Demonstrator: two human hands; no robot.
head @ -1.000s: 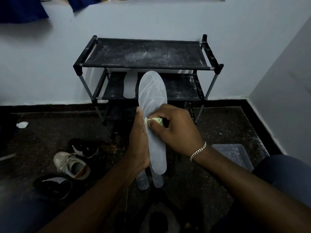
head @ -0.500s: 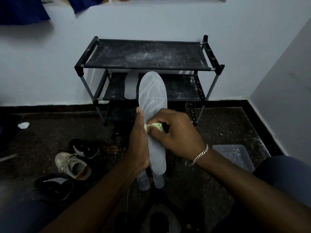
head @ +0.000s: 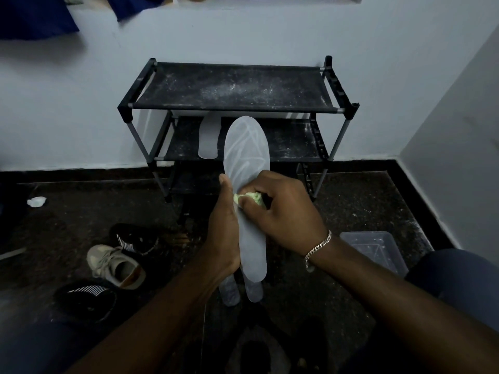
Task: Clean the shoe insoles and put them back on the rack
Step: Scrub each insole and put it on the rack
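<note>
Head view, first voice: Where is the insole (head: 247, 163) you are cleaning?

Second voice: It is lifted in front of you. Its toe end points away toward the rack (head: 232, 87) and its heel end points back at you. Pale wipe streaks show on the toe half.

First voice: What are your hands doing?

Second voice: Your left hand (head: 225, 233) grips the insole by its left edge, with the thumb lying up along that edge. Your right hand (head: 283, 211) is curled around a small green cloth (head: 249, 197), pinching it and pressing it against the middle of the insole. A chain bracelet (head: 318, 248) sits on the right wrist.

First voice: Where are the other insoles?

Second voice: A second insole (head: 208, 139) lies on the rack's middle shelf, left of centre, its end overhanging the front bar. Two more insoles (head: 253, 291) lie on the dark floor just below the lifted one. Only their near ends show.

First voice: What else is on the floor?

Second voice: On your left are a beige sneaker (head: 116, 267) and two black shoes (head: 137, 238), close together. On your right is a clear plastic tub (head: 375, 252). A crumpled white scrap (head: 36, 201) lies at far left, near the wall.
</note>
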